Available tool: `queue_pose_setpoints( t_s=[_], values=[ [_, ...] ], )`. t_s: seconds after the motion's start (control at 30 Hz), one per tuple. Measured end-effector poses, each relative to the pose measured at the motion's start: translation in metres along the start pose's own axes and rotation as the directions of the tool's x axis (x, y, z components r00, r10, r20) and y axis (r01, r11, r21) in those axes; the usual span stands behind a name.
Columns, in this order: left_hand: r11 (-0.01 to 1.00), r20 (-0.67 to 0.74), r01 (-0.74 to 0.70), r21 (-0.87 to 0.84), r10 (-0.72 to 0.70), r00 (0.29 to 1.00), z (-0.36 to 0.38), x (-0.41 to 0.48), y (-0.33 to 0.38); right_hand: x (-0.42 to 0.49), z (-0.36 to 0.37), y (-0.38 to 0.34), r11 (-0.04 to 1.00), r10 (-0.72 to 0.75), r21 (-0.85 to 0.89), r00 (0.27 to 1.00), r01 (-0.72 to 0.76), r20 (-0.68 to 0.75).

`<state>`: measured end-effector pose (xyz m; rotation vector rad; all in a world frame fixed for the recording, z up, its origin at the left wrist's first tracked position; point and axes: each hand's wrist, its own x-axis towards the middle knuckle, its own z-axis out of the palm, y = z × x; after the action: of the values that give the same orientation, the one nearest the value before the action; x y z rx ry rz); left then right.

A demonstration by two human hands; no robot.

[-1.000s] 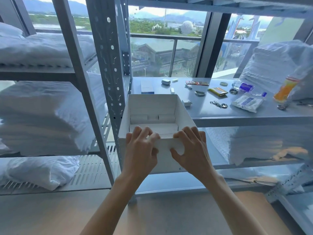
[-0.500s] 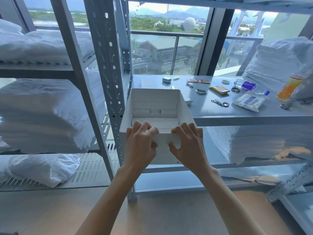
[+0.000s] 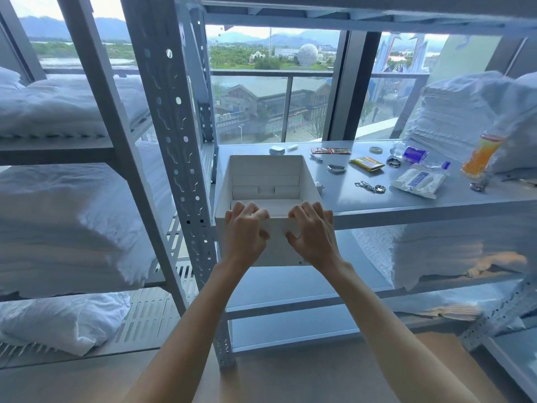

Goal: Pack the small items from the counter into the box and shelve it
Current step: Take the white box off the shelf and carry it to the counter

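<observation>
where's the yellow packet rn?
Head view, right of centre on the counter: the yellow packet lies between a silver bracelet on its left and a dark beaded ring on its right, red sachets behind it.

box (image 3: 268, 181) at shelf's (image 3: 406, 199) left end, small items (image 3: 369, 186) scattered to its right, hands (image 3: 245, 234) on near wall

Both your bare arms reach straight forward. Your left hand (image 3: 245, 232) and right hand (image 3: 312, 232) sit side by side, fingers curled over the box (image 3: 279, 253) rim, thumbs against its front.
</observation>
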<state>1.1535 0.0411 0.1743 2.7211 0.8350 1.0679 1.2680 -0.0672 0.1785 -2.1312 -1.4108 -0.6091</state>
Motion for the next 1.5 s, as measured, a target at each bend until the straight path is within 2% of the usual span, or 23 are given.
queue_pose_setpoints(
  t_s=[0.3,0.67,1.07,1.5],
  values=[
    [0.996,0.119,-0.035,0.087,0.025,0.993,0.024,0.043,-0.007,0.035,0.022,0.023,0.999,0.039,-0.018,0.997,-0.038,0.066],
    [0.998,0.092,0.006,0.06,-0.011,0.996,0.06,0.087,-0.003,0.079,0.045,0.066,0.999,0.031,0.007,0.993,-0.032,0.114],
    [0.992,0.095,0.047,0.114,-0.058,0.994,0.093,0.128,0.002,0.113,0.064,0.106,1.0,-0.018,0.017,0.989,0.016,0.146],
    [0.987,0.119,0.092,0.128,-0.108,0.987,0.106,0.148,0.007,0.131,0.073,0.125,0.999,-0.037,0.029,0.983,0.032,0.177]
  ],
)
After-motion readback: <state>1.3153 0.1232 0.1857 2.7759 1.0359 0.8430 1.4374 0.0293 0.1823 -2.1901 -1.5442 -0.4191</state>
